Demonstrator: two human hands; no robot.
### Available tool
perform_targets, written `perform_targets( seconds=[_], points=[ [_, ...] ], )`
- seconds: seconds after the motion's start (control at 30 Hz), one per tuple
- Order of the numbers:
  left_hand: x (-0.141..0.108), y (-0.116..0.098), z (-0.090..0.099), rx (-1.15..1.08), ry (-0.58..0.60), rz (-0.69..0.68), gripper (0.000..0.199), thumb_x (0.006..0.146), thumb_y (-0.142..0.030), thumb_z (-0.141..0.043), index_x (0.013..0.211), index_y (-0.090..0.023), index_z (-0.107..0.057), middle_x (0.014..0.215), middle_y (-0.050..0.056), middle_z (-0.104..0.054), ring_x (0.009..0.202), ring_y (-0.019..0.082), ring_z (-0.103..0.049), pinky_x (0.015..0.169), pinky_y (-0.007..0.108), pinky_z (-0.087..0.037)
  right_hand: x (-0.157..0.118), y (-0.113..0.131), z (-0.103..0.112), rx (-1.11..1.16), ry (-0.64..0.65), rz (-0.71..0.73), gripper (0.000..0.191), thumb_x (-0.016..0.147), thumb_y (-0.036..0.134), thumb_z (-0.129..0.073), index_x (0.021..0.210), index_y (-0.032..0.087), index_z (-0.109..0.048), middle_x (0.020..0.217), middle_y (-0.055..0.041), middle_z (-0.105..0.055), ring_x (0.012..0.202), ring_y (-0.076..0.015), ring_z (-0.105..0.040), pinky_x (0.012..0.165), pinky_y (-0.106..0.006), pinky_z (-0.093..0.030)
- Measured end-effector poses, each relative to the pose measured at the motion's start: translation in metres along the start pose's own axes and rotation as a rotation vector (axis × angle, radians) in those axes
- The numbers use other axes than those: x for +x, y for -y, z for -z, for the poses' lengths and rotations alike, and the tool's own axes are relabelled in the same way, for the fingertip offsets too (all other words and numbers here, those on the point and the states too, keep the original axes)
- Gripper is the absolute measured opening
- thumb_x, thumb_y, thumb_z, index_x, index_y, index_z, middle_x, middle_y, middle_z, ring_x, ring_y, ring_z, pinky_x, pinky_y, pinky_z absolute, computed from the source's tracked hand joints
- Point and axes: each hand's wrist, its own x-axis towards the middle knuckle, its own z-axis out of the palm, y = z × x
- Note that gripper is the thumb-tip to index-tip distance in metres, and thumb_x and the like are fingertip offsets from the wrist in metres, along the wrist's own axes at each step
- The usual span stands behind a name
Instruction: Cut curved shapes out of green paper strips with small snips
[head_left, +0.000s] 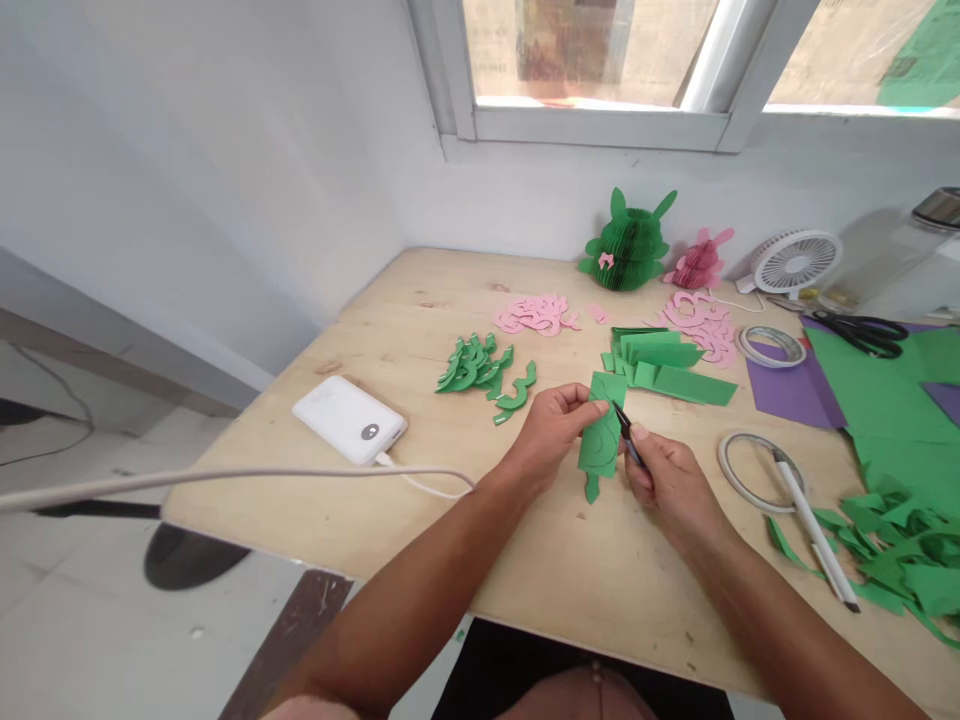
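Markings on white power bank (341, 412), left of left hand (549, 430), illegible. Left hand pinches line-marked green paper (598, 445) between hands; right hand (671, 482), fingers curled, grips dark pointed tool (627, 428). Clear container (913, 262), beyond right hand: contents indistinct.

Bright daylight through the window (581, 50), its panes washed out; soft shadows, slanting stretched edges.

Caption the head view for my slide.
Left hand pinches marked green paper while right hand holds a black tool at its edge.
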Motion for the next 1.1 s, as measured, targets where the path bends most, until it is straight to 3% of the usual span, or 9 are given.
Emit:
perform_targets(
  seconds=[0.33, 0.73, 1.1],
  points=[
    [0.0016, -0.0006, 0.0020, 0.000, 0.001, 0.030, 0.024, 0.064, -0.031, -0.075, 0.064, -0.016, -0.057, 0.063, 0.000, -0.062, 0.055, 0.011, -0.056, 0.062, 0.025, -0.046, -0.0003, 0.0006, -0.0006, -0.009, -0.008, -0.005, 0.048, 0.079, 0.063, -0.061, 0.074, 0.015, -0.059, 0.044, 0.0084, -0.034, 0.038, -0.0051, -0.020, 0.037, -0.022, -0.011],
    [0.0014, -0.0052, 0.0042, 0.046, -0.012, 0.026, 0.020, 0.062, -0.028, -0.075, 0.061, -0.015, -0.059, 0.057, -0.003, -0.056, 0.051, 0.007, -0.045, 0.053, 0.021, -0.036, -0.0006, 0.0023, -0.0005, -0.063, 0.009, 0.001, 0.051, 0.078, 0.066, -0.060, 0.073, 0.016, -0.060, 0.045, 0.0088, -0.032, 0.040, -0.0062, -0.019, 0.039, -0.024, -0.011],
    [0.0004, -0.0072, 0.0028, 0.072, -0.034, 0.029, 0.021, 0.060, -0.030, -0.075, 0.060, -0.015, -0.059, 0.057, -0.002, -0.056, 0.052, 0.008, -0.045, 0.053, 0.021, -0.036, 0.0017, -0.0011, 0.0011, -0.081, 0.005, 0.015, 0.051, 0.078, 0.066, -0.059, 0.073, 0.015, -0.061, 0.045, 0.0093, -0.030, 0.039, -0.0059, -0.018, 0.040, -0.024, -0.009]
  ],
)
